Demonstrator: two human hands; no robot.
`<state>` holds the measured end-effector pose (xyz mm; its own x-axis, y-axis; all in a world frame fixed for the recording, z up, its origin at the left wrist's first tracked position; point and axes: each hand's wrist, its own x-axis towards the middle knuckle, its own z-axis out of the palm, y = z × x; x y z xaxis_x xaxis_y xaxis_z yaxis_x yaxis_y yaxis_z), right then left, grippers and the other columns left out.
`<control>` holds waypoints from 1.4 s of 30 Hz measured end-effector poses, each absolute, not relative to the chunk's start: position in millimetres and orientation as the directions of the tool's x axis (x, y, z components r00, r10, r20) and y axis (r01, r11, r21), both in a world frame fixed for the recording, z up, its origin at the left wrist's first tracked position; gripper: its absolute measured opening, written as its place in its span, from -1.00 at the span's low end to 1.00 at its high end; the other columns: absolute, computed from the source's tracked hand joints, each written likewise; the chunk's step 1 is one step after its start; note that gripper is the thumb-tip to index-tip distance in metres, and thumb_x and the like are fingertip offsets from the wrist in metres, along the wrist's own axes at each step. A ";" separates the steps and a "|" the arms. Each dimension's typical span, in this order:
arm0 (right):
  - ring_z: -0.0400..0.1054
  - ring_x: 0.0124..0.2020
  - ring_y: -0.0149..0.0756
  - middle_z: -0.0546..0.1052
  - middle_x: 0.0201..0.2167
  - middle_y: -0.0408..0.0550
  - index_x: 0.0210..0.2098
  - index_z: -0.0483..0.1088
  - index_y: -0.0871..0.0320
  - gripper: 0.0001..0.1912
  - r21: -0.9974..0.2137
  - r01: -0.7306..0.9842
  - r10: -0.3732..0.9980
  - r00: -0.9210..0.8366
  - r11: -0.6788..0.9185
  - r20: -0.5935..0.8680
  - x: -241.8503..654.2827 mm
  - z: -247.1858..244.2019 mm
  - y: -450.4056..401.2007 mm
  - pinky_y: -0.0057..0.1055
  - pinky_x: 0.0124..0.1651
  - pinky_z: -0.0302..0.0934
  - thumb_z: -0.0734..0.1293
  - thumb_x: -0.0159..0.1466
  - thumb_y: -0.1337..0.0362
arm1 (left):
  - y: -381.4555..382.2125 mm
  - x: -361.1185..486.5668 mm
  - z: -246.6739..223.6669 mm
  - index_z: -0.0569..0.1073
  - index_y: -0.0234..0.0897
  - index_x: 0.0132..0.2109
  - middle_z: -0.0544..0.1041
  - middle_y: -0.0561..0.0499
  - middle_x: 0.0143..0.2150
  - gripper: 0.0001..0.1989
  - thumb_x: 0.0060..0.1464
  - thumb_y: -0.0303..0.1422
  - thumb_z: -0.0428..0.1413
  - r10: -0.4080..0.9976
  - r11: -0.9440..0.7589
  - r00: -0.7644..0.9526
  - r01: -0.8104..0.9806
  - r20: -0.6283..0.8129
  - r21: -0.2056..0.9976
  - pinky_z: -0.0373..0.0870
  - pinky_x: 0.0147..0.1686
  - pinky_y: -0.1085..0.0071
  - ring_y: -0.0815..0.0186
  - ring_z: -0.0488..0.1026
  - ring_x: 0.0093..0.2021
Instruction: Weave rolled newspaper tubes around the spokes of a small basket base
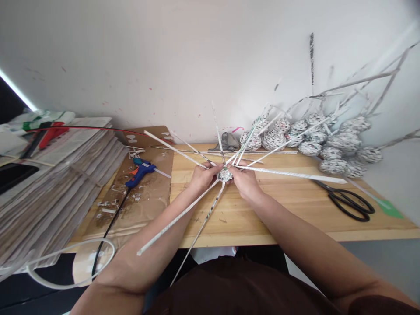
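A small round woven paper piece [225, 175] is held over the wooden table, with long rolled-paper strips fanning out from it in several directions. My left hand [204, 177] pinches its left edge, thumb on top. On its right edge my right hand [243, 178] is closed, the thumb near the top where strips come together. One long white strip [292, 175] runs out to the right past my right hand. Two more strips hang from the piece toward my body. Some of my fingers are hidden beneath the piece.
Black scissors [351, 203] lie at the right. Woven paper gourds [343, 142] are piled along the wall. At the left, a blue glue gun [141, 170] rests on cardboard [151, 201], beside a tall newspaper stack [65, 183]. The table's front edge [226, 242] is near my body.
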<state>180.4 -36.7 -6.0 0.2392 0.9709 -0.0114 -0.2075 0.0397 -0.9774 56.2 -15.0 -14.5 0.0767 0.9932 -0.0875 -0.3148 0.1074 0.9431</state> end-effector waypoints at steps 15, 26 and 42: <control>0.40 -0.47 -0.31 0.54 -0.47 -0.14 -0.38 0.45 0.13 -0.80 -0.976 -0.209 0.991 0.128 0.058 0.031 187.4 -5.1 -36.4 -0.45 -0.49 0.30 0.42 -0.05 0.29 | -17.6 56.2 -8.4 0.55 -0.35 -0.41 0.53 0.00 -0.51 -0.60 -0.45 -0.25 0.44 0.983 0.120 0.170 -0.321 -0.068 0.939 0.35 -0.44 0.39 0.33 0.43 -0.50; 0.32 -0.58 -0.34 0.45 -0.60 -0.22 -0.43 0.41 0.13 -0.75 -0.977 -0.212 0.985 0.160 -0.024 -0.059 186.7 7.3 -40.2 -0.42 -0.61 0.25 0.45 -0.04 0.16 | -19.1 56.0 -7.5 0.46 -0.36 -0.36 0.44 0.11 -0.57 -0.60 -0.30 -0.23 0.40 0.990 0.061 0.137 -0.285 -0.022 0.957 0.02 -0.70 0.57 0.56 0.19 -0.68; 0.44 -0.32 -0.26 0.60 -0.17 0.03 -0.05 0.50 0.18 -0.60 -0.936 0.213 0.944 0.120 0.279 0.308 192.2 -1.9 -41.1 -0.33 -0.25 0.31 0.38 0.16 0.14 | -15.4 53.1 -4.3 0.47 -0.37 -0.39 0.45 0.07 -0.53 -0.67 -0.30 -0.34 0.40 0.994 0.088 0.095 -0.324 -0.060 0.942 0.32 -0.67 0.56 0.45 0.37 -0.57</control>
